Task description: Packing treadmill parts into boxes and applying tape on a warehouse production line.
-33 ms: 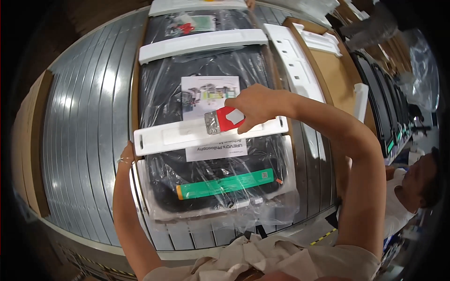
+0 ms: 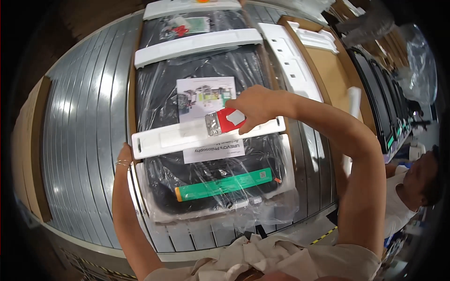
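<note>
1. The red pack [image 2: 230,121] has a red body and a shiny greyish left end; it is at the near foam bar [image 2: 164,142], right of the bar's middle.
2. The near foam bar is white, rigid and long, with a dark slot toward each end. It spans the black panel [image 2: 154,82] from left to right.
3. The panel is smooth and dark, covered by clear, wrinkled film [image 2: 269,210] that bunches at the near edge.
4. The right hand [image 2: 257,105] grips the pack's right end, thumb and fingers closed on it.
5. The left hand [image 2: 124,154] is beside the near bar's left end; its finger opening cannot be told.
6. The pack bears an irregular white label [image 2: 236,117].
7. Paper [image 2: 206,96], with coloured pictures far and black lettering near, shows on both sides of the near bar.
8. The green strip [image 2: 227,185], nearer, carries pale print and a square code at right.
</note>
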Demonstrator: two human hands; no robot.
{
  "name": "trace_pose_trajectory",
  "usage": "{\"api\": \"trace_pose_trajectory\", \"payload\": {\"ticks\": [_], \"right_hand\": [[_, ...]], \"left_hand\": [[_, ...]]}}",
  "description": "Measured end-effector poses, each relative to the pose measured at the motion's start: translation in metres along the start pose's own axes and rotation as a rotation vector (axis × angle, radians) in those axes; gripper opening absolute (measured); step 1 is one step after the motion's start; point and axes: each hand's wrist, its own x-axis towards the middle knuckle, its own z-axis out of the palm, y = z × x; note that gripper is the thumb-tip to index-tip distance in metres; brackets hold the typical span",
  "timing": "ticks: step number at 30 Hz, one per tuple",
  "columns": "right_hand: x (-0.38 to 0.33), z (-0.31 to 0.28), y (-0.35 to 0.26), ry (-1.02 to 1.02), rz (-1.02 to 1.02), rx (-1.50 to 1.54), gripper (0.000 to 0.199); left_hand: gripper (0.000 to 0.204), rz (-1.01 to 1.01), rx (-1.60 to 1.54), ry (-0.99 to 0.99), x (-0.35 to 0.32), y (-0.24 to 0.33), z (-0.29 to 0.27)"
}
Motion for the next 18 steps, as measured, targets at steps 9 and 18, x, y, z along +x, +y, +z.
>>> {"api": "trace_pose_trajectory", "payload": {"ticks": [9,18], "right_hand": [[-0.147,0.064,0.109,0.147,0.14,-0.014,0.058],[-0.196,0.132,0.18,0.231,0.118,-0.032,0.064]], "left_hand": [[0.023,0.963,-0.428,0.259,-0.011,0.394,-0.144],[0.039,1.262,-0.263,-0.451,-0.022,0.636,0.011]]}}
